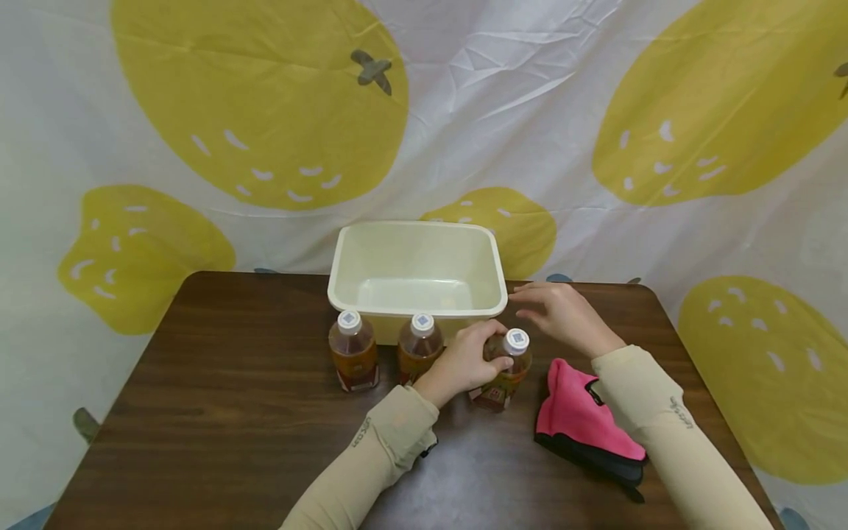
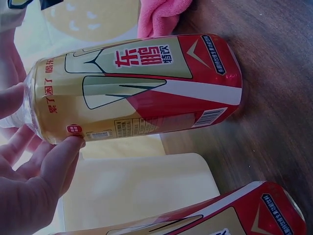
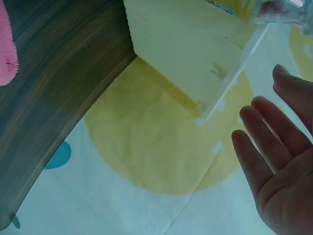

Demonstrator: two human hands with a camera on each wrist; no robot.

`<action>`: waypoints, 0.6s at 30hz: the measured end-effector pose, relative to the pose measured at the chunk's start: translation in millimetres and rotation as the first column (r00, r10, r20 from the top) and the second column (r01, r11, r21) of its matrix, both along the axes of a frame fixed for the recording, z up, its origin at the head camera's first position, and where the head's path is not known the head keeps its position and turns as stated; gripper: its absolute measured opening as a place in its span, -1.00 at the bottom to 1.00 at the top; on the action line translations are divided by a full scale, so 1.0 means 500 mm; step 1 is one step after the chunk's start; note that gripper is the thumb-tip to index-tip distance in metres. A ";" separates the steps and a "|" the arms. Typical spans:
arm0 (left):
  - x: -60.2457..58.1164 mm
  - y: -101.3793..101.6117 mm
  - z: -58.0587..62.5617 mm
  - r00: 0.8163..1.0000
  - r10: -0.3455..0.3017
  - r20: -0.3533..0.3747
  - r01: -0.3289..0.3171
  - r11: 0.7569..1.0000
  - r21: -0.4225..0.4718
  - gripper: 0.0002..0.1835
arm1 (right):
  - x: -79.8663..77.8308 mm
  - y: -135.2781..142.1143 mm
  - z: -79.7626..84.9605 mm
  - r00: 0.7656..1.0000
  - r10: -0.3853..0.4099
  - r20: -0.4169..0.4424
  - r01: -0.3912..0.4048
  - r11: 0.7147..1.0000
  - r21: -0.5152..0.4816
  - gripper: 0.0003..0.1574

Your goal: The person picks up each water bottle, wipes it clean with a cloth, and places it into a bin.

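My left hand (image 1: 464, 359) grips the rightmost drink bottle (image 1: 506, 377) by its upper part, below the white cap. In the left wrist view that bottle (image 2: 146, 88) shows a gold and red label with Chinese characters, with fingers (image 2: 59, 164) round its shoulder. Two matching bottles stand to its left: the middle bottle (image 1: 419, 346), partly behind my left wrist, and the left bottle (image 1: 354, 353). Beside the right rim of the cream plastic bin (image 1: 417, 309), my right hand (image 1: 563, 313) is held with fingers extended and nothing in it; its palm shows in the right wrist view.
A pink cloth item with black trim (image 1: 586, 419) lies at the right, partly under my right sleeve. The bin stands at the back of the brown wooden table (image 1: 232, 412), against a white curtain with yellow fruit prints (image 1: 265, 96).
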State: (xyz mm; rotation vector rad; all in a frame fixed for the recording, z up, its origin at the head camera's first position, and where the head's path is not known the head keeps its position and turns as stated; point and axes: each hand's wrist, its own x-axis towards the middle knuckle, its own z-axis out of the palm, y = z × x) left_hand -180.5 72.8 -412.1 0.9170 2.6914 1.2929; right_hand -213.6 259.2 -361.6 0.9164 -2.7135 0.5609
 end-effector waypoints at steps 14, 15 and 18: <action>0.000 -0.001 0.004 1.000 -0.018 -0.022 0.017 0.999 -0.042 -0.57 | -0.033 -0.036 -0.025 0.998 0.055 -0.017 -0.054 0.997 0.048 -0.88; 0.000 -0.001 0.004 0.999 -0.019 -0.026 0.017 0.999 -0.047 -0.57 | -0.034 -0.037 -0.027 0.998 0.055 -0.022 -0.053 0.998 0.046 -0.90; -0.005 -0.002 0.008 1.000 -0.024 -0.019 0.022 0.998 -0.059 -0.57 | -0.037 -0.039 -0.030 0.999 0.033 -0.024 -0.032 0.998 0.052 -0.92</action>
